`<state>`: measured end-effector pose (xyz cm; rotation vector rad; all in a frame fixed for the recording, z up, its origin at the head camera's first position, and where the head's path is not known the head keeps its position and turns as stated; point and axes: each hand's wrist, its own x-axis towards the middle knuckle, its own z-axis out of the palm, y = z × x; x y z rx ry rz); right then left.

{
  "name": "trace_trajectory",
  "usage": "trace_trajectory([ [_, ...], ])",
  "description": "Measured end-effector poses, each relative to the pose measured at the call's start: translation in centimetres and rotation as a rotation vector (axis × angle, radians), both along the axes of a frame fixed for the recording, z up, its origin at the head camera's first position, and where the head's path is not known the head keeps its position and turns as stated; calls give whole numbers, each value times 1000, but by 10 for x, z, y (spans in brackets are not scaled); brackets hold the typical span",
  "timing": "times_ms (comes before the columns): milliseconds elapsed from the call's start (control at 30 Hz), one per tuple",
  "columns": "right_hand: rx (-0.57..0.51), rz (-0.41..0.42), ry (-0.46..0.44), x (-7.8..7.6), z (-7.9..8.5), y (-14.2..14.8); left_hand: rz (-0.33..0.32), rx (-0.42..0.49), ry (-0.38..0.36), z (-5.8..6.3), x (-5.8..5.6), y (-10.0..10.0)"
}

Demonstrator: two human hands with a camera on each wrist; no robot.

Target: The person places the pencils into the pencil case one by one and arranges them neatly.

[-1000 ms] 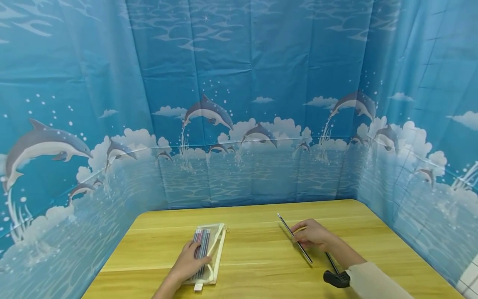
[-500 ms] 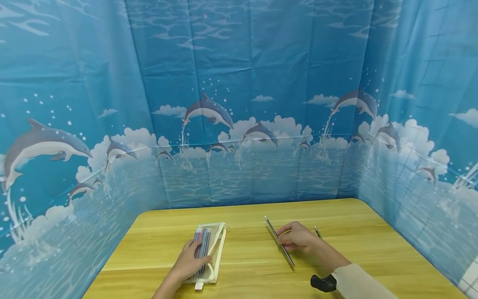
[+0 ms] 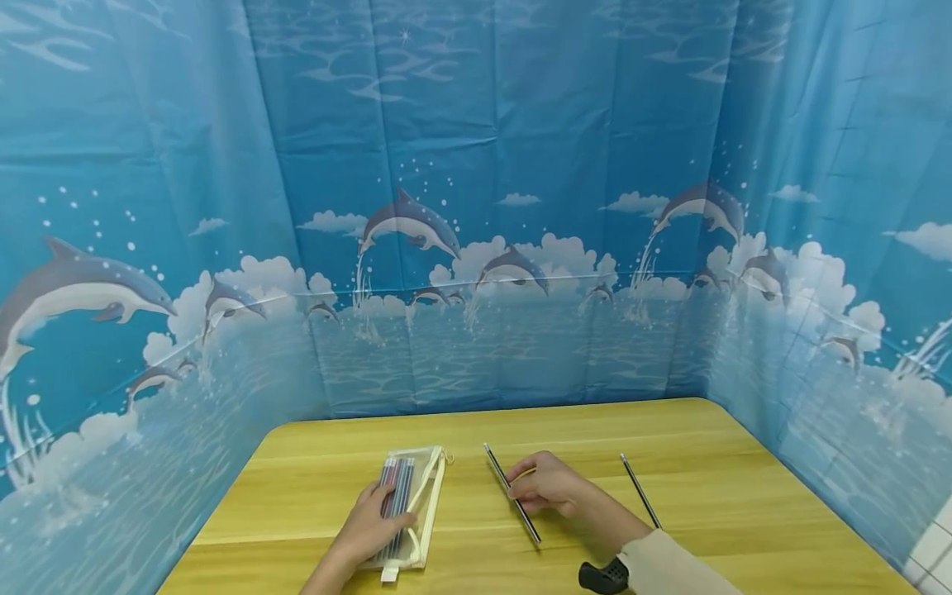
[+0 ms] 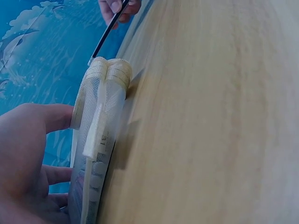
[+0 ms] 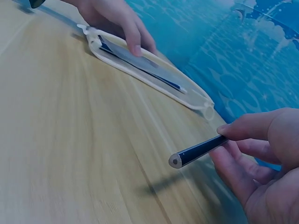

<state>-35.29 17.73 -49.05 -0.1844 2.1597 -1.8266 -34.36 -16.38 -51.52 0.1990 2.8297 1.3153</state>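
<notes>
A see-through mesh pencil pouch [image 3: 426, 504] with cream trim lies on the table, several pencils [image 3: 402, 483] inside. My left hand [image 3: 369, 525] holds it, fingers over the pencils and thumb near the zip side; in the right wrist view the pouch's long mouth [image 5: 154, 77] gapes. Between thumb and fingertips my right hand [image 3: 546, 487] pinches a dark pencil [image 3: 523, 514], tilted above the table to the right of the pouch. Its flat, unsharpened end [image 5: 175, 161] faces the right wrist camera. The left wrist view shows this pencil [image 4: 108, 31] beyond the pouch's end.
Another dark pencil [image 3: 641, 493] lies on the wood-grain table [image 3: 736, 479], right of my right forearm. A blue dolphin-print curtain [image 3: 476, 347] hangs behind the table and along both sides. A black strap piece [image 3: 604, 576] sits at my right wrist.
My right hand has moved left with its pencil, closer to the pouch. The other pencil, earlier partly hidden by my arm, shows more fully. My left hand stays on the pouch.
</notes>
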Motion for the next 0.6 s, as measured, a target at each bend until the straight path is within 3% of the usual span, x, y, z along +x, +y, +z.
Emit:
trace_trajectory([
  [300, 2, 66, -10, 2, -5, -36, -7, 9, 36, 0, 2, 3],
  [467, 18, 60, -8, 6, -7, -52, -37, 21, 30, -3, 2, 6],
  [600, 30, 62, 8, 3, -5, -74, -8, 27, 29, -1, 0, 2],
])
